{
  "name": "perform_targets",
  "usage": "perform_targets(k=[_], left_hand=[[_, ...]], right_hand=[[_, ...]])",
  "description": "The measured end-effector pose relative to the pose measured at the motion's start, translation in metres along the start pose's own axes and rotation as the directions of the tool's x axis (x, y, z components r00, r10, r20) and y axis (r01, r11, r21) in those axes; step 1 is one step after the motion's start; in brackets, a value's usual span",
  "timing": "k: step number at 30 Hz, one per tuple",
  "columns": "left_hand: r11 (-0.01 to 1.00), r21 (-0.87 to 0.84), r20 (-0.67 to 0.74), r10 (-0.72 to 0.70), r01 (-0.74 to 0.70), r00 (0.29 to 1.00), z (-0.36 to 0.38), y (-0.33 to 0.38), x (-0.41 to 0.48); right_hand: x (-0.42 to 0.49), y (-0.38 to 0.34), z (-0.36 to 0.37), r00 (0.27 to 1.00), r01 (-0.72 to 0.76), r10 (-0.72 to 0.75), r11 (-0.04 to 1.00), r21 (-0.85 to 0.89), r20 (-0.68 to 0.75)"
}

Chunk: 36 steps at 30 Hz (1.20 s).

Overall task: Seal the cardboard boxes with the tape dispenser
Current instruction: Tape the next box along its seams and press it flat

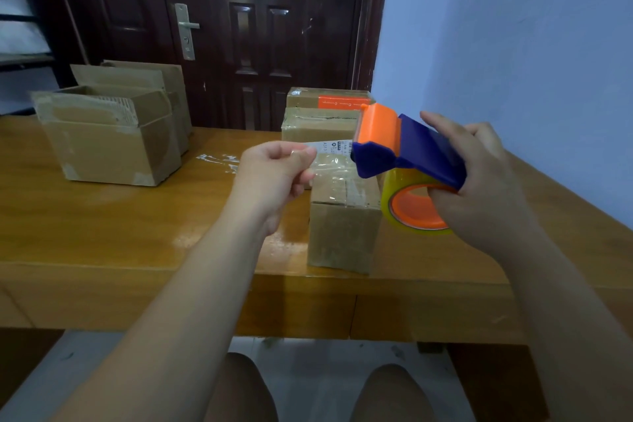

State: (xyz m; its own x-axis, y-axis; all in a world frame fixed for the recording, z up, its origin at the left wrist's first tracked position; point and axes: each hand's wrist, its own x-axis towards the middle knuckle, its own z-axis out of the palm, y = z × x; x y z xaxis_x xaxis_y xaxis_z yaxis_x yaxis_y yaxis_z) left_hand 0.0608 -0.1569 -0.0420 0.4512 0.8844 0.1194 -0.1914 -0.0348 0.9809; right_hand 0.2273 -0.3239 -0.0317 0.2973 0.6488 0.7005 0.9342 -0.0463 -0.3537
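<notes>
Fingers (303,178) of the left hand (270,178) are curled in, thumb and forefinger pinching the free end of the clear tape (334,164). The tape runs taut from there to the mouth of the tape dispenser (411,151). The right hand (479,192) grips that dispenser from behind, thumb laid over the blue body and the other fingers wrapped under it toward the orange core of the tape roll (394,192).

Both hands are up in the air, just above the small cardboard box (342,233), which stands near the front edge of the wooden surface (137,223) with its flaps down. My guess is the strip is kept tight and level so it won't fold on itself before it is laid along the top seam. That top already shines with some tape, though how much I cannot tell.

Behind it, at the far edge, sit two closed boxes (318,128), stacked or one behind the other, looking finished. Off to the left, well apart, open boxes (113,147) stand with flaps up, likely the pile yet to do. Scraps of old tape (219,159) cling to the surface between the two groups.
</notes>
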Motion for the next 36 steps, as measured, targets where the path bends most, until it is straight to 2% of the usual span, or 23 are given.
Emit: perform_targets(k=[4,10,12,14,17,24,36], left_hand=[[0.993,0.088,-0.086,0.081,-0.074,0.993,-0.01,-0.009,-0.015],[0.996,-0.089,-0.241,0.01,-0.033,0.971,-0.01,-0.019,-0.025],[0.992,-0.087,-0.313,0.061,-0.093,0.948,-0.01,-0.018,-0.026],[0.98,0.028,-0.37,0.193,-0.196,0.909,-0.013,-0.017,-0.026],[0.96,0.132,-0.335,0.279,-0.249,0.9,-0.015,-0.019,-0.026],[0.996,0.067,-0.241,0.08,-0.066,0.967,-0.027,-0.027,-0.011],[0.992,0.055,-0.151,0.123,-0.115,0.981,-0.021,-0.024,-0.006]], right_hand=[[0.002,-0.001,-0.003,0.998,-0.005,0.007,1.0,-0.026,0.07],[-0.001,-0.006,-0.005,0.985,0.005,-0.003,1.0,-0.01,0.173],[-0.005,-0.005,-0.005,0.975,0.017,-0.008,0.999,-0.037,0.222],[-0.007,-0.003,-0.008,0.965,0.001,0.015,0.998,-0.064,0.261],[-0.008,-0.002,-0.016,0.972,-0.072,0.062,0.997,0.037,0.227],[-0.02,0.004,-0.017,0.971,-0.123,0.111,0.991,0.044,0.214],[-0.026,0.011,-0.02,0.973,-0.168,0.163,0.986,0.018,0.167]])
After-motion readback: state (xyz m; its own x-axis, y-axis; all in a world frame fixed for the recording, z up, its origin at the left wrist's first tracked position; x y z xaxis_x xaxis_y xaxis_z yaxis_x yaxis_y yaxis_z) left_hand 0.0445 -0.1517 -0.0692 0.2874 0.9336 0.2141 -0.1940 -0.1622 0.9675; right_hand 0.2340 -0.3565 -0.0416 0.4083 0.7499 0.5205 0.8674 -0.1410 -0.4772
